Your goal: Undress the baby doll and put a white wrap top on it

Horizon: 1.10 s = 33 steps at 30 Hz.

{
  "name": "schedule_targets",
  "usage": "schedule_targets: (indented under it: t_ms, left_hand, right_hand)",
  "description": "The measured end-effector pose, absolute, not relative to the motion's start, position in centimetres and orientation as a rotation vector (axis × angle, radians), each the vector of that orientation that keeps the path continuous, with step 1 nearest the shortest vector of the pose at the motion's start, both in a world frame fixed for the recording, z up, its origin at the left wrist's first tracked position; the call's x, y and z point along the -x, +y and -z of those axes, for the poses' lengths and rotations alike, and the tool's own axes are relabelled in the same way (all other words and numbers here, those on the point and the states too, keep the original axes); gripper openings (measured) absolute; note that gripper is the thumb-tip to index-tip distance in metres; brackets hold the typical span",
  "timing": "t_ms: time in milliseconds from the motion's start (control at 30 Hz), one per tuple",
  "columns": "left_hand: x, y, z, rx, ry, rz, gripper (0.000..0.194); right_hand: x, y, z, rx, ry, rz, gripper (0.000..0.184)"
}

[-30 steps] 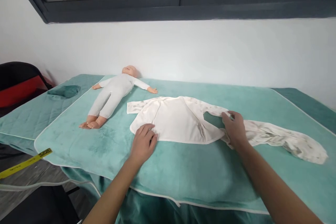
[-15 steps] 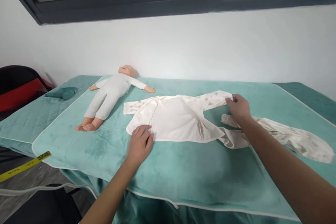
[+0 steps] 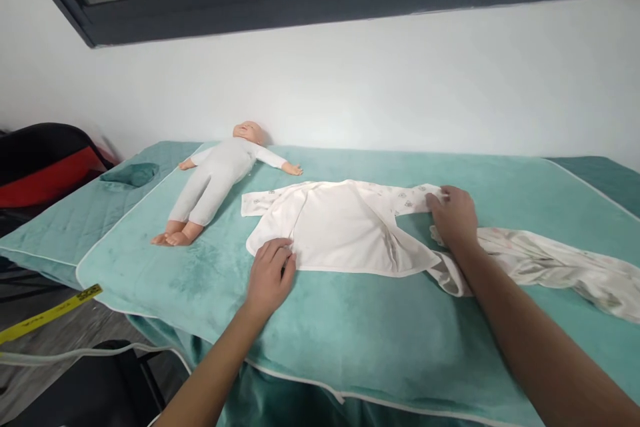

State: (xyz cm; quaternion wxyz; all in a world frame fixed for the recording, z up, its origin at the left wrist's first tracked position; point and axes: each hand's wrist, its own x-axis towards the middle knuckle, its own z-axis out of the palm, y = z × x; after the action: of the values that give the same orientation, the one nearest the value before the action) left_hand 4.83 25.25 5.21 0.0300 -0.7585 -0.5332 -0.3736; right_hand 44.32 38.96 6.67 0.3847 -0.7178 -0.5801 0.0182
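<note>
A white baby shirt [image 3: 340,227] lies spread flat on the teal blanket [image 3: 350,327]. My left hand [image 3: 270,273] rests on the shirt's near left hem corner, fingers lying flat and together. My right hand [image 3: 453,213] presses on the end of the shirt's right sleeve, fingers bent down over the cuff. A second crumpled white garment [image 3: 545,267] trails off to the right, partly under my right forearm. A baby doll [image 3: 215,177] in a grey suit lies on its back to the left of the shirt, head toward the wall.
The blanket covers a bed against a white wall under a dark window frame. A teal cloth lump [image 3: 131,175] sits at the far left. A black and red bag [image 3: 45,163] stands beside the bed. Yellow tape [image 3: 47,313] lies on the floor.
My right hand carried the shirt's right sleeve from beside the body outward and up, laying it straight. My left hand stayed on the hem corner.
</note>
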Motion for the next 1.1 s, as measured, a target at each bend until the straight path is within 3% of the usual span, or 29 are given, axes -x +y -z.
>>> schedule_targets:
  t_ms: [533, 800, 967, 1100]
  left_hand:
    - [-4.7, 25.2, -4.9, 2.328, -1.651, 1.132, 0.01]
    - [-4.7, 25.2, -4.8, 2.334, -1.651, 1.133, 0.01]
    - [-4.7, 25.2, -4.8, 2.332, -1.655, 1.135, 0.009]
    - [-4.7, 25.2, -4.8, 2.326, -1.648, 1.139, 0.009]
  right_hand:
    - [-45.6, 38.8, -7.6, 1.828, -1.192, -0.267, 0.031]
    - [-45.4, 38.6, -7.5, 1.845, -1.216, -0.09, 0.036]
    - [-43.9, 38.5, -7.0, 1.628, -1.703, 0.193, 0.038]
    - [-42.4, 38.4, -6.4, 1.543, -2.222, 0.142, 0.045]
